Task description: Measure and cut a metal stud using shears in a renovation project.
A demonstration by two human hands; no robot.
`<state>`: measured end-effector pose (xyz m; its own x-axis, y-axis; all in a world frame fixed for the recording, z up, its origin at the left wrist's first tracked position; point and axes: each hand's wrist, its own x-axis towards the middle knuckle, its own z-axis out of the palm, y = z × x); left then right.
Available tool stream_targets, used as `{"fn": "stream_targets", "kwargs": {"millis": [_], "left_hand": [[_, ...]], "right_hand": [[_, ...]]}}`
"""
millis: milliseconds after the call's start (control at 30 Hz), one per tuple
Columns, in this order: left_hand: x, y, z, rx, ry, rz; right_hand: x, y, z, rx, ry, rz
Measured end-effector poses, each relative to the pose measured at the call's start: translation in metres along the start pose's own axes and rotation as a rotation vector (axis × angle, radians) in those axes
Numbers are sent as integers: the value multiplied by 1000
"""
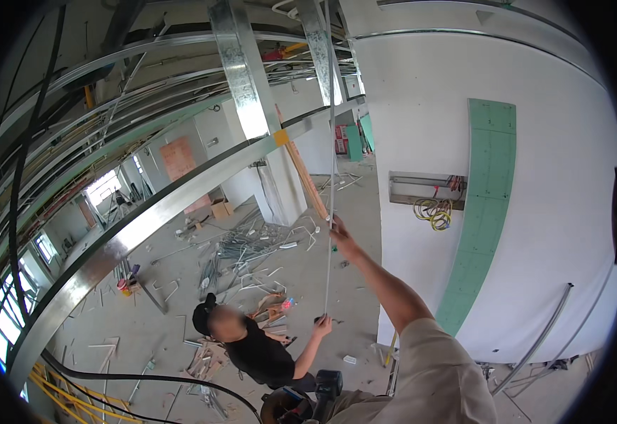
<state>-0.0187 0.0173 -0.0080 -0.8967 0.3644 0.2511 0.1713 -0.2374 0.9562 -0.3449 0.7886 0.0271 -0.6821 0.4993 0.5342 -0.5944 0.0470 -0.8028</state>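
Observation:
My right arm reaches up from the lower right, and my right hand (342, 238) is closed around a long, thin, grey rod (332, 148). The rod stands nearly upright and runs from the top of the view down toward a co-worker (255, 346) on the floor below. Whether it is a stiff rod or a flat strip I cannot make out. The co-worker, in a black cap and black shirt, has a raised hand (322, 326) at its lower end, with something small and dark there. My left hand is out of view.
A wide metal beam (153, 212) curves across the left, with metal studs (238, 63) above it. At right is a white wall (421, 92) with a green board (489, 177) and coiled yellow wires (432, 213). Metal scraps (238, 244) litter the floor. A cordless tool (328, 385) is below me.

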Motion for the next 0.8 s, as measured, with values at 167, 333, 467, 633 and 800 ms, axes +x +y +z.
{"fn": "stream_targets", "kwargs": {"millis": [167,333,467,633,800], "left_hand": [[0,-18,-24,-21,-31,0],[16,-20,0,-96,-51,60],[20,-30,0,-159,-58,97],[15,-42,-2,-241,-35,189],[37,-75,-17,-145,-16,253]], "right_hand": [[45,-38,49,-162,82,-74],[67,-106,83,-315,117,-90],[83,-145,85,-323,63,-54],[67,-177,113,-404,9,-27],[47,-192,80,-379,25,-24]]}}
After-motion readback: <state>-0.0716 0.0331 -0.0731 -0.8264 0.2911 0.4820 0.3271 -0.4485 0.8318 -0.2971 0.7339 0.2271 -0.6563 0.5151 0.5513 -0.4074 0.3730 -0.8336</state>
